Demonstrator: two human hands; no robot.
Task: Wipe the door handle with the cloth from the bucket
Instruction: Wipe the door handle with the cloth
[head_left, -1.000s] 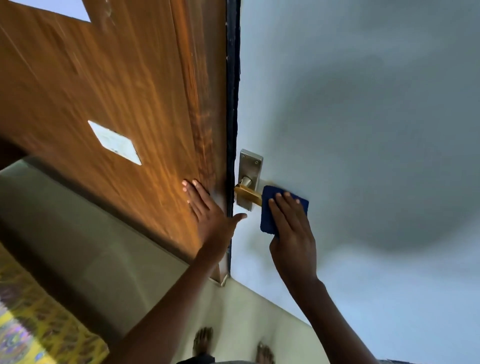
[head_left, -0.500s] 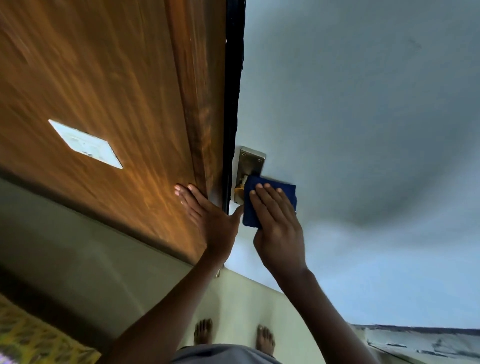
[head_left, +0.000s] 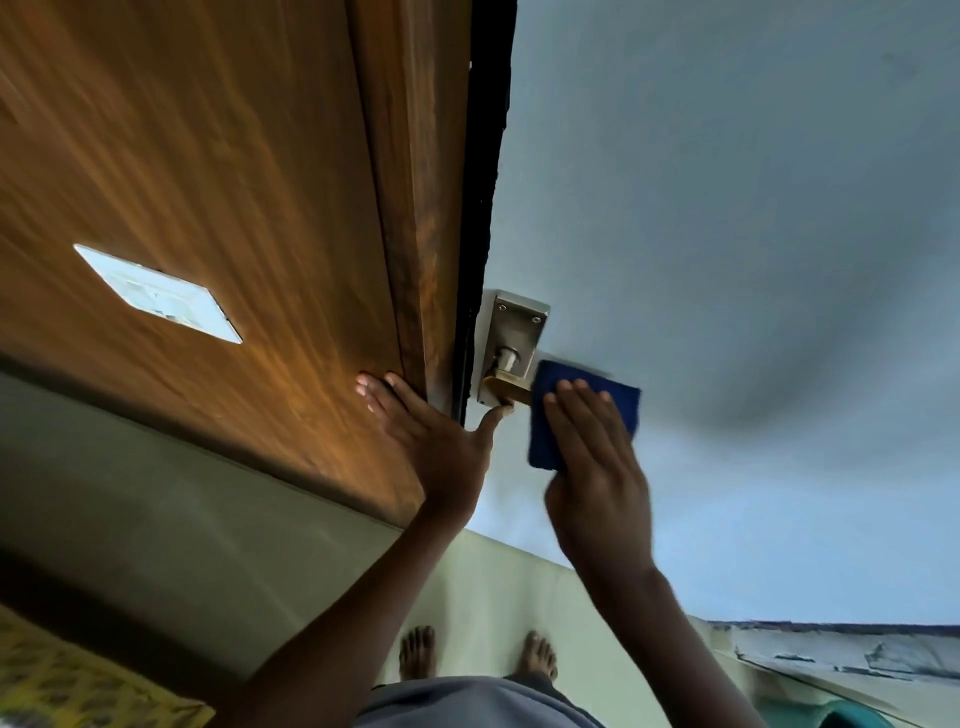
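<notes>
A brass lever door handle (head_left: 503, 391) juts from a silver backplate (head_left: 514, 332) on the pale grey door (head_left: 727, 234). My right hand (head_left: 597, 467) presses a folded blue cloth (head_left: 545, 431) over the outer part of the lever, hiding that end. My left hand (head_left: 431, 431) lies flat, fingers spread, on the wooden frame (head_left: 405, 208) beside the door edge, its thumb tip touching the handle's base. No bucket is in view.
A wood-grain panel (head_left: 208, 182) carries a white switch plate (head_left: 156, 293) on the left. Pale floor tiles (head_left: 483, 597) lie below, with my bare feet (head_left: 415, 652) on them. A yellow patterned mat (head_left: 78, 686) lies at the lower left.
My right hand slid the cloth back outward along the lever, uncovering the brass base and spindle it covered half a second ago. My left hand stayed on the frame.
</notes>
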